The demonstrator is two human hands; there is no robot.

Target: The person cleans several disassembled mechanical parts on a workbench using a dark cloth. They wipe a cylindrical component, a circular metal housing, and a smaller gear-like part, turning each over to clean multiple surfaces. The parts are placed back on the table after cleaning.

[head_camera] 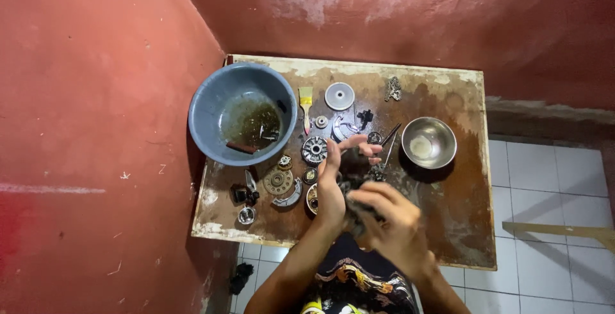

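Observation:
Over the near middle of a worn wooden table (448,211), my left hand (333,183) is raised with its palm turned right and its fingers spread around a dark, greasy metal part (354,172). Just below and to the right, my right hand (391,221) curls its fingers onto the lower side of the same dark part. Both hands grip it above the tabletop. Much of the part is hidden between my palms, so I cannot make out its shape.
A blue plastic basin (211,106) with dirty liquid overhangs the table's left edge. A steel bowl (428,142) stands right of my hands. A yellow brush (305,104), a grey disc (339,96), a chain (393,88) and several gears and clutch pieces (280,181) lie around. Red walls close the left and back.

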